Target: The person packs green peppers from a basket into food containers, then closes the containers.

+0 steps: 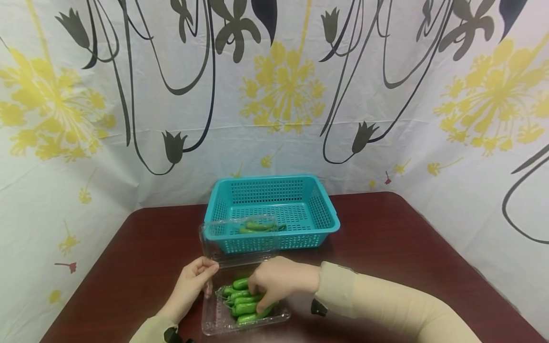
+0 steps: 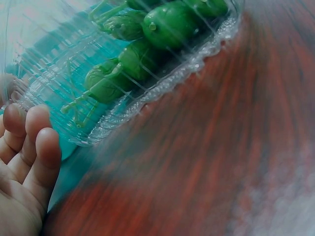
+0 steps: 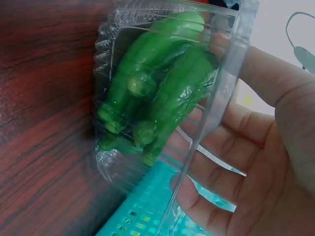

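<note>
A clear plastic clamshell box [image 1: 214, 326] lies opened on the table, with several green chili peppers [image 1: 246, 307] in its base. Its transparent lid [image 1: 214, 245] stands up behind, leaning toward the basket. My left hand [image 1: 188, 283] pinches the box's left edge near the hinge; in the left wrist view its fingers [image 2: 47, 147] are at the box's corner. From the right, my right hand [image 1: 276, 281] reaches over the wall into the box, thumb and fingers curled about a pepper. In the right wrist view, peppers [image 3: 182, 83] show through the clear wall; the fingertips are partly hidden.
A turquoise plastic basket [image 1: 330, 224] stands behind the box, with a few green peppers [image 1: 259, 226] in its front part, seen through the lid. The dark red wooden table [image 1: 377, 247] extends to both sides. A patterned white curtain [image 1: 291, 157] hangs behind it.
</note>
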Tool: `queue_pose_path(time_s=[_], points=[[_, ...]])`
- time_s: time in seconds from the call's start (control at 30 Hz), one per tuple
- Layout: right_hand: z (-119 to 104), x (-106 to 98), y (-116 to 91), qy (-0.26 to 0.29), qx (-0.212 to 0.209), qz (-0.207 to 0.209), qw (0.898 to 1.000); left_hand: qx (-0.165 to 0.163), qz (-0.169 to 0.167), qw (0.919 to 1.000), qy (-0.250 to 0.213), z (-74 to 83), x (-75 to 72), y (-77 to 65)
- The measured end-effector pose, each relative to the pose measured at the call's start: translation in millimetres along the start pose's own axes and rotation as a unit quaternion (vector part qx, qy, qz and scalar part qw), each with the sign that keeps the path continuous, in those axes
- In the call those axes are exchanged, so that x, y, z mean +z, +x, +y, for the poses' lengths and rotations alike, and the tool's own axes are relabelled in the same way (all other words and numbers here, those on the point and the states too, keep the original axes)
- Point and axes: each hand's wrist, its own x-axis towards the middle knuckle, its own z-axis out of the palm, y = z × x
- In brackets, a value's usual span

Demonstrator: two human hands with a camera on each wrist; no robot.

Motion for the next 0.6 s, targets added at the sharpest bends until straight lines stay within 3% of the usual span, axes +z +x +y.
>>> queue_pose_path(time_s=[0.23, 0.6], points=[[1.0, -5.1, -4.1, 0.003, 0.005, 0.007, 1.0, 0.001, -0.004, 1.0, 0.001, -0.1, -1.1, -0.6], [16.4, -21.5, -22.1, 0.051, 0.024, 0.037, 0.998, 0.0, -0.008, 1.0, 0.0, 1.4, -0.3, -1.1]])
